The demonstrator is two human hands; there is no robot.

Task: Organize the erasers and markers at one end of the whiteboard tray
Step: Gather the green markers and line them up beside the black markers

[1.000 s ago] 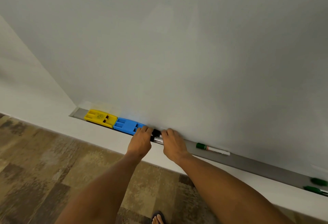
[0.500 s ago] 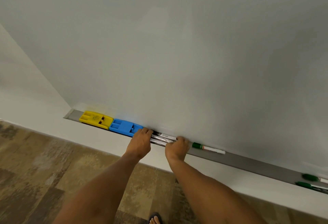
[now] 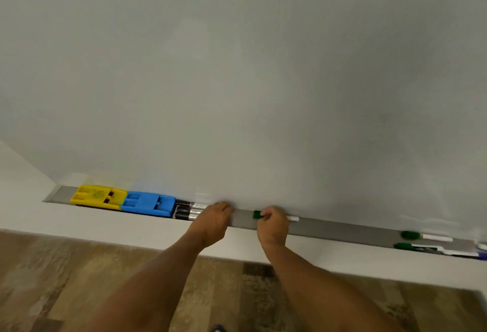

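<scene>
A grey whiteboard tray (image 3: 342, 230) runs along the board's bottom edge. At its left end lie a yellow eraser (image 3: 98, 196) and, touching it, a blue eraser (image 3: 148, 203). Right of the blue eraser lie black-capped markers (image 3: 185, 210). My left hand (image 3: 214, 219) rests on the right ends of those markers, fingers curled over them. My right hand (image 3: 271, 223) is closed around a green-capped marker (image 3: 257, 214), whose white barrel sticks out to the right. Further right on the tray lie two more green-capped markers (image 3: 409, 235) and a blue-capped one (image 3: 482, 255).
The whiteboard (image 3: 237, 81) fills the upper view. A pale wall strip (image 3: 131, 229) runs below the tray, and patterned brown carpet (image 3: 66, 279) lies underneath. A sandalled foot (image 3: 217, 328) shows at the bottom edge.
My right hand left the black markers, moved right along the tray and closed on the green-capped marker. My left hand slid right along the black markers.
</scene>
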